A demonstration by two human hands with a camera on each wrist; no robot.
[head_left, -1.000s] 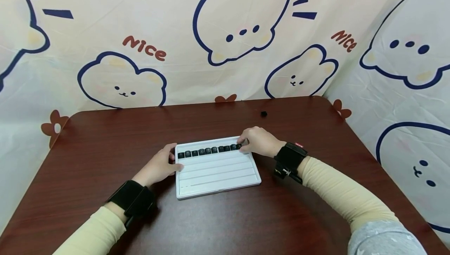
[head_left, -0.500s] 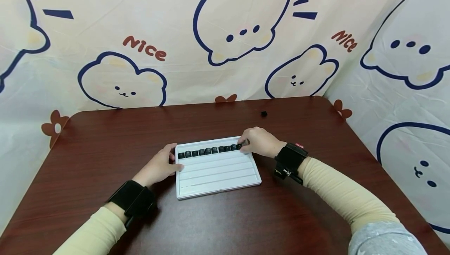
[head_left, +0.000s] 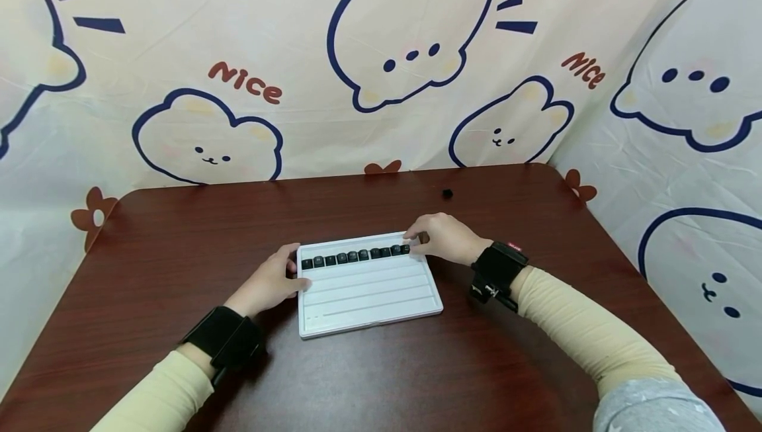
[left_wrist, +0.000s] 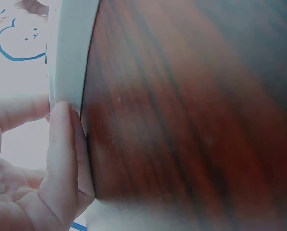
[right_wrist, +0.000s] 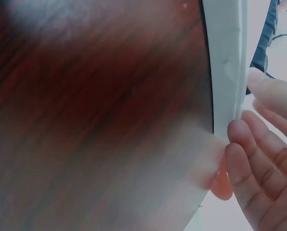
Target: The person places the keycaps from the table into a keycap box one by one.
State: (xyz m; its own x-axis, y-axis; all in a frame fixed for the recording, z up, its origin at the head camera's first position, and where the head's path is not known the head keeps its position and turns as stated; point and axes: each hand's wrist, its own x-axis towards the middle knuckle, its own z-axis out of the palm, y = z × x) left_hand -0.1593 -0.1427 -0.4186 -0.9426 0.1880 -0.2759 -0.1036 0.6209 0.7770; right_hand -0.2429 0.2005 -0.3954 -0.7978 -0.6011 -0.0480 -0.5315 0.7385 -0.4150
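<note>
A white tray (head_left: 369, 296) with ridged rows lies slightly turned on the table. Along its farthest row stands a line of small black keycaps (head_left: 352, 256). My left hand (head_left: 269, 281) grips the tray's left edge, thumb on top and fingers at the side; the left wrist view shows this hand (left_wrist: 49, 168) on the rim too. My right hand (head_left: 443, 237) is at the far right corner, thumb beside the row's last keycap (head_left: 406, 249). In the right wrist view its fingers (right_wrist: 242, 137) lie along the tray's side, and nothing shows between them and the thumb.
One more black keycap (head_left: 447, 193) lies alone near the back of the brown wooden table (head_left: 208, 227). Behind and to the right hangs a white cloth (head_left: 309, 134) with cartoon drawings. Both wrists wear black straps (head_left: 497, 266).
My right hand has shifted slightly to the right, and its fingers have come away from the last keycap, which now shows more fully. The left hand and tray stay put.
</note>
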